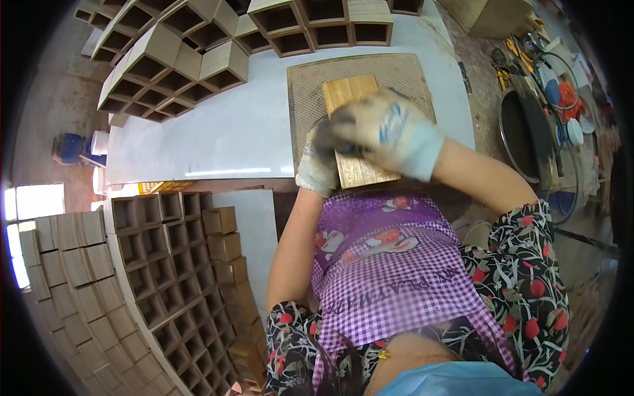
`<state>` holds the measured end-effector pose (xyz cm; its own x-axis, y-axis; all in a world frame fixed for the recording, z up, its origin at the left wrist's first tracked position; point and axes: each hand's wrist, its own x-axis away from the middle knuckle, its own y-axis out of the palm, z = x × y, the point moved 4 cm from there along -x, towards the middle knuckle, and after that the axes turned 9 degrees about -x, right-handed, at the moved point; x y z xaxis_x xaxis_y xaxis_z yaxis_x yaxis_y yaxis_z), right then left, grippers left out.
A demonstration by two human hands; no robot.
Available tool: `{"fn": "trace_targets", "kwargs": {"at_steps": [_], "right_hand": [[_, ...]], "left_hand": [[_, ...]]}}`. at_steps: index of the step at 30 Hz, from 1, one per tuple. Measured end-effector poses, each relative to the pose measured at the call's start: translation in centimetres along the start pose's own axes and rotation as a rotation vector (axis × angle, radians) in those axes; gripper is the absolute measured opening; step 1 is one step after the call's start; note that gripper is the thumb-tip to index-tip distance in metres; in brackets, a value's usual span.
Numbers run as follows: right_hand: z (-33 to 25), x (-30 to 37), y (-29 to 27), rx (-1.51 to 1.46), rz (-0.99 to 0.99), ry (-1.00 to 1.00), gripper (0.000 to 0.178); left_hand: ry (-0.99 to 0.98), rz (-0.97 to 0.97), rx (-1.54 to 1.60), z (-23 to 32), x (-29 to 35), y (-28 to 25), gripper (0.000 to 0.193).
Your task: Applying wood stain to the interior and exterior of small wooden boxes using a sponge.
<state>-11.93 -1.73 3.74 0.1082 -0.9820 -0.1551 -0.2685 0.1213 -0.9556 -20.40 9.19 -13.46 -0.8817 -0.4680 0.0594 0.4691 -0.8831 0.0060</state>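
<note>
A light wooden board (pixel 353 92) lies on a brown mesh mat (pixel 305 86) at the near edge of the white table (pixel 231 132). My left hand (pixel 316 162), in a worn grey glove, grips the board's near left edge. My right hand (pixel 389 132), in a pale glove with a blue mark, presses flat on the board's middle and is blurred; something dark shows under its fingers, but I cannot tell what it is.
Stacks of open wooden box frames (pixel 165 66) line the table's far side. More box frames (pixel 165 264) are piled at my lower left. A dark round tub (pixel 522 132) and cluttered tools (pixel 561 86) sit at the right.
</note>
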Motion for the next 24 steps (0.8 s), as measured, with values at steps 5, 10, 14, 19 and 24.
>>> {"fn": "trace_targets", "kwargs": {"at_steps": [5, 10, 14, 19, 24], "right_hand": [[-5.5, 6.4, 1.2, -0.100, -0.438, -0.325, 0.030], [0.2, 6.3, -1.4, -0.108, 0.221, 0.064, 0.038], [-0.4, 6.9, -0.1, -0.111, -0.072, 0.083, 0.046], [-3.6, 10.0, -2.6, -0.162, -0.071, -0.164, 0.042], [-2.0, 7.8, -9.0, -0.084, 0.316, -0.154, 0.061]], "left_hand": [[0.022, -0.037, 0.705, 0.7, 0.9, 0.4, 0.057], [-0.217, -0.002, 0.868, -2.1, 0.6, -1.2, 0.063], [-0.106, 0.058, 0.773, -0.1, 0.5, 0.0, 0.055], [0.385, 0.148, -0.805, 4.4, -0.9, -2.7, 0.034], [-0.213, 0.017, 0.200, 8.5, -0.4, -2.6, 0.040]]}}
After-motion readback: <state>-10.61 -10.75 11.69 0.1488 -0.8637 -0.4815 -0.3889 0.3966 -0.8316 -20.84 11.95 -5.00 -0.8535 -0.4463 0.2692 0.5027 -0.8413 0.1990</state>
